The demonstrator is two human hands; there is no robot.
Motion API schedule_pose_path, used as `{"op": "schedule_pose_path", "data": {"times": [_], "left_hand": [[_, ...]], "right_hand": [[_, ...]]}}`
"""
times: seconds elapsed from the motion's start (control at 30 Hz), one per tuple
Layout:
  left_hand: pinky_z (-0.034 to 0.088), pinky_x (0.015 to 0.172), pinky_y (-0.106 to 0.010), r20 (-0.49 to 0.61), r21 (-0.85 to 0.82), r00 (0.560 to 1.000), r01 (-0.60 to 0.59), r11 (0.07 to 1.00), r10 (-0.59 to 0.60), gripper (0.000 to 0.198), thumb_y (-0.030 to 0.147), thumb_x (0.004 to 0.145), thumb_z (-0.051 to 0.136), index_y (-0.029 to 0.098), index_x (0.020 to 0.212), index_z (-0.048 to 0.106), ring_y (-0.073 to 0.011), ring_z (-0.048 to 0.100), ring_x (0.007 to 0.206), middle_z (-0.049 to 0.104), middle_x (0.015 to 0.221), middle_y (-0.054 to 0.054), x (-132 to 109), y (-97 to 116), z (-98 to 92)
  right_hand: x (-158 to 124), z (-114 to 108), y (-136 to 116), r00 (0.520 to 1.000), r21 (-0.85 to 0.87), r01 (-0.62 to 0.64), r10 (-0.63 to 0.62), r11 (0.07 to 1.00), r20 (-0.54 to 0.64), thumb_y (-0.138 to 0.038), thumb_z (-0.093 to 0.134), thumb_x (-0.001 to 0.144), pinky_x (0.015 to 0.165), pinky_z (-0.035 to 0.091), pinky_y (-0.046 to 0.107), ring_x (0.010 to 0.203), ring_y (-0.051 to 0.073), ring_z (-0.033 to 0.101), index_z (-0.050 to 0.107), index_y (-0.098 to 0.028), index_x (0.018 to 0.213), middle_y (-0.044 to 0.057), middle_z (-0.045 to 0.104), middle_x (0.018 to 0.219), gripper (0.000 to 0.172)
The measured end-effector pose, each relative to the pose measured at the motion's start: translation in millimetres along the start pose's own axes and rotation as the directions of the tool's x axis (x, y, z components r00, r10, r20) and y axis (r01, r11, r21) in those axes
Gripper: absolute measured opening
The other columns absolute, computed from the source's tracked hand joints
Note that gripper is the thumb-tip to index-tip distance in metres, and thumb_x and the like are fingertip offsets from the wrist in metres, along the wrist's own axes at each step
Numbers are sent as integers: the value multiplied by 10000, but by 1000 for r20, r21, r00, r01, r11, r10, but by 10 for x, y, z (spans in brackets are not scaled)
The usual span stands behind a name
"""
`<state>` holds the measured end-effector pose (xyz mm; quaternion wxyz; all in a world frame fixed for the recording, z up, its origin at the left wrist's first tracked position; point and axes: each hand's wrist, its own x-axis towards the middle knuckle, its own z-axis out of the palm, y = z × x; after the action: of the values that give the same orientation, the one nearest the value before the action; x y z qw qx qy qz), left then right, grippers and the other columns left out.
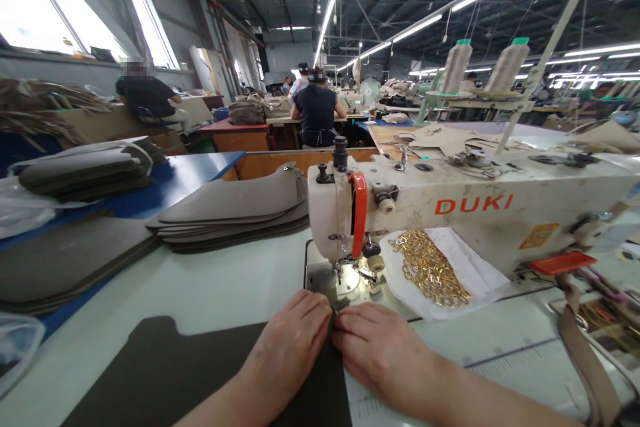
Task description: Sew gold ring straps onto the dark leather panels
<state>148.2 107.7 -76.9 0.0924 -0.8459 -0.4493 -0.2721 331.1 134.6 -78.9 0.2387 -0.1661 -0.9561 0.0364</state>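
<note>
A dark grey sheet panel [200,367] lies flat on the pale sewing table, its upper right corner just in front of the sewing machine [410,197]. My left hand [290,340] is closed, fingertips pinching at that corner. Close beside it, my right hand [380,347] is closed too, its fingertips meeting at the same spot. Whatever small piece lies between the fingers is hidden. Just beyond them are the metal needle plate [320,278] and the presser foot area. Small gold metal rings [430,270] are heaped on a white sheet [483,263] right of the needle.
Stacked grey panels [235,203] stand behind left, with more stacks [70,257] on a blue surface [200,170]. A ruler scale [515,355] marks the table at right, near a hanging brown strap [575,340]. Thread cones [455,70] rise behind. Other people sit farther off.
</note>
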Motion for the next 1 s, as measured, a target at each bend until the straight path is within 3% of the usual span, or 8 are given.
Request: {"op": "schedule_pose_path", "data": {"times": [0.2,0.4,0.77,1.0], "left_hand": [[550,699,-315,23,-70,999,33,997,-31,200,69,895,415,162,819,575,-171,586,714,623,770,-23,-1,9,-39],[560,708,-306,23,-75,1000,14,997,-12,221,84,907,400,158,841,597,-168,613,732,651,799,-30,11,17,-96],[567,704,-276,-32,-88,999,-10,996,7,273,149,950,343,159,857,600,-156,636,751,674,826,-38,-20,-25,-94],[573,695,-285,-54,-89,998,-35,995,31,269,162,953,342,149,874,599,-162,640,753,678,819,-49,58,-88,-23]], "right_hand": [[24,-34,-12,999,-87,-27,30,996,31,-174,477,911,998,394,336,1042,203,531,606,-127,1028,78,637,1072,181],[33,-25,-21,998,-106,-14,21,994,67,-156,461,920,1012,381,347,1037,212,521,601,-111,1029,83,626,1055,183],[57,-11,-44,995,-173,12,5,985,100,-112,568,850,946,436,349,971,218,555,612,-86,1009,109,644,1019,167],[102,-47,80,990,-220,48,-18,974,139,-147,554,866,892,457,346,938,218,554,605,-102,975,93,631,999,128]]}}
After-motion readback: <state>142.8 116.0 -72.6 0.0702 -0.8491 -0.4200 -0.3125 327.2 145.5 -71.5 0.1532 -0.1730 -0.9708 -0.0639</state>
